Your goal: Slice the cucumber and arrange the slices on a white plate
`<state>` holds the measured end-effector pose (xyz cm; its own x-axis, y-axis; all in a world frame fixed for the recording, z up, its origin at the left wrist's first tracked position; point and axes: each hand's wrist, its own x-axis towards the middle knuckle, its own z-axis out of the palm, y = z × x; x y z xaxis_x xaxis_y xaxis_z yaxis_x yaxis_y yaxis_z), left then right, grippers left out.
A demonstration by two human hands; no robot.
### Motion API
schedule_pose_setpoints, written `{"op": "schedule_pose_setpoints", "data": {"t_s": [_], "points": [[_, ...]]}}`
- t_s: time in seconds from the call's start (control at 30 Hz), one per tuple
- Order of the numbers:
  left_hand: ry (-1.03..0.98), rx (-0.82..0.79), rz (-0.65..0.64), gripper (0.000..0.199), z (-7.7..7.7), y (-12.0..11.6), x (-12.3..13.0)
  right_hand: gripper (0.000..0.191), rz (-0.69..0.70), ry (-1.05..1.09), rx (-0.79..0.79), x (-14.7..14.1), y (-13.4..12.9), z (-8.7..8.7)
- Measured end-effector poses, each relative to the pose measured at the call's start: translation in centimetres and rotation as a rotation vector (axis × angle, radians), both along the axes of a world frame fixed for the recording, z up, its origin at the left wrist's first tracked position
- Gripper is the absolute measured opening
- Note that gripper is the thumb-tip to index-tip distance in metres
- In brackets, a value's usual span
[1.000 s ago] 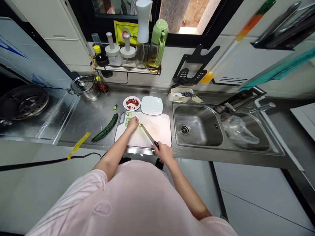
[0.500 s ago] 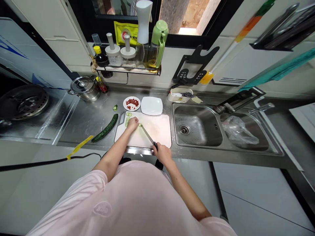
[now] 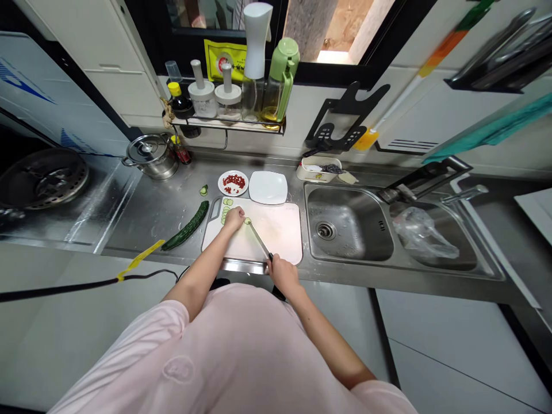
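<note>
My right hand (image 3: 283,272) is wrapped round the black handle of a kitchen knife (image 3: 259,239), whose blade slants up and left over the white cutting board (image 3: 280,230). At the blade's tip is a pale green cucumber slice (image 3: 247,221). My left hand (image 3: 235,219) is closed beside it, fingertips pinched close to the slice; what they grip is hidden. More cucumber slices (image 3: 227,202) lie in rows on the board's upper left, partly covered by that hand. A whole dark green cucumber (image 3: 186,226) rests on the counter left of the board, below a cut-off end piece (image 3: 204,190).
Behind the board stand a plate of chopped red pieces (image 3: 233,175) and a white square plate (image 3: 268,188). A steel pot (image 3: 152,156) is at the back left. The sink (image 3: 349,224) lies to the right, with a plastic bag (image 3: 425,233) in its second basin.
The whole view has shifted slightly. Both hands and the knife keep nearly the same places on the board, with the blade's tip still at the slice.
</note>
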<state>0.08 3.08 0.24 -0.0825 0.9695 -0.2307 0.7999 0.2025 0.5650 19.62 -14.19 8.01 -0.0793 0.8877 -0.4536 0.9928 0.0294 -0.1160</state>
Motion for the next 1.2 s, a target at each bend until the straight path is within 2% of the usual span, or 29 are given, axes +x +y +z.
{"op": "schedule_pose_setpoints", "data": {"t_s": [0.27,0.6,1.2], "points": [[0.019,-0.028,0.005,0.012,0.2,0.0,0.1,0.031,0.005,0.012,-0.019,-0.3,1.2,0.6],[-0.003,-0.030,0.008,0.013,0.1,0.2,-0.1,0.029,-0.001,0.040,-0.026,-0.9,2.2,0.4],[-0.019,-0.025,0.017,0.013,-0.2,0.3,-0.2,0.034,0.023,0.036,-0.085,-0.8,3.5,2.1]]}}
